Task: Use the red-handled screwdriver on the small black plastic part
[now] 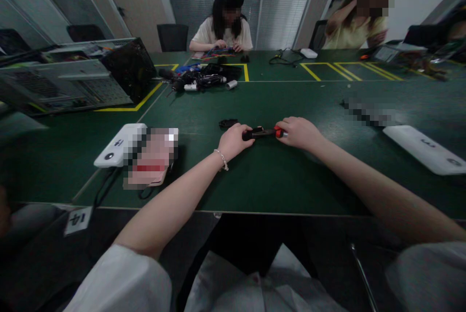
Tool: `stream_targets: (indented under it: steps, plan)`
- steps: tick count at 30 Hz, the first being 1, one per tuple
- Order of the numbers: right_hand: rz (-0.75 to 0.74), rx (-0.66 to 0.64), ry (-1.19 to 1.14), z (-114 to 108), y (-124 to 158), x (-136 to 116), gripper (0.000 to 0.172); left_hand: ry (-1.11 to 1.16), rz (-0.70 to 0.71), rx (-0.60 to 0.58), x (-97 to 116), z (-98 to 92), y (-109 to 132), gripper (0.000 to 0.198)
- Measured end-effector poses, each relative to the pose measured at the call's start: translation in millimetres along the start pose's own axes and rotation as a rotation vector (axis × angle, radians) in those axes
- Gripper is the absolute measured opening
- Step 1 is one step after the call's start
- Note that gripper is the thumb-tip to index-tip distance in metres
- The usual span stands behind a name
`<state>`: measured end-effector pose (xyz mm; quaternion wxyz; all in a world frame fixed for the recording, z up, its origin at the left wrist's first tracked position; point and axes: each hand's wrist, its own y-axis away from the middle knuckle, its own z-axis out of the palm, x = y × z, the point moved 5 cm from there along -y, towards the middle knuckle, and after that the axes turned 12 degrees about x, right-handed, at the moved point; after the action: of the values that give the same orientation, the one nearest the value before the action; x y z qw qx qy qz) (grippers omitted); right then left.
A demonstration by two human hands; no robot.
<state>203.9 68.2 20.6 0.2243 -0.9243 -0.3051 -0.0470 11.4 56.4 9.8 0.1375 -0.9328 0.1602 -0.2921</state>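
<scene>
Over the green table, my left hand (235, 141) is closed around a small black plastic part (249, 134). My right hand (296, 131) grips a red-handled tool (278, 132), whose dark front end points left and meets the black part. I cannot make out the tool's exact kind, since my fingers cover most of its handle. Just beyond my left hand lies another small black piece (227, 123), apart from my fingers.
An open computer case (73, 76) stands at the left. A white power bank (122, 144) and a pink phone (153, 156) lie left of my arm; another white power bank (425, 149) lies right. Black cables and parts (200, 78) are piled ahead. Two people sit across the table.
</scene>
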Motion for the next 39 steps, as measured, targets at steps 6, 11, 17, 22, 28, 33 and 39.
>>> stream_targets:
  steps: [6,11,17,22,28,33,39]
  plan:
    - [-0.003,0.011,0.014,-2.7,0.2,-2.2,0.034,0.003,0.011,0.018,-0.7,1.1,-0.5,0.033]
    - [-0.004,0.018,0.037,-2.3,0.3,-3.1,0.034,0.011,0.01,0.015,-1.2,1.3,-0.5,0.033]
    - [-0.006,0.0,0.029,-1.4,-0.4,-0.6,0.034,0.023,0.002,0.014,-0.6,0.5,-0.1,0.032]
    - [-0.004,-0.004,0.018,-5.8,-0.8,-2.9,0.034,0.022,-0.001,0.006,-0.2,0.2,-0.3,0.032]
    - [-0.011,-0.002,0.054,-7.6,-1.1,-4.7,0.034,0.018,0.003,0.011,-1.2,0.9,-0.9,0.032]
    - [-0.021,0.007,0.036,-2.3,-0.7,-0.5,0.034,0.015,-0.001,0.016,-0.9,1.2,-0.6,0.033]
    - [-0.005,0.007,0.034,-3.6,-0.1,-2.8,0.034,0.014,-0.016,-0.001,1.2,-0.3,-0.2,0.033]
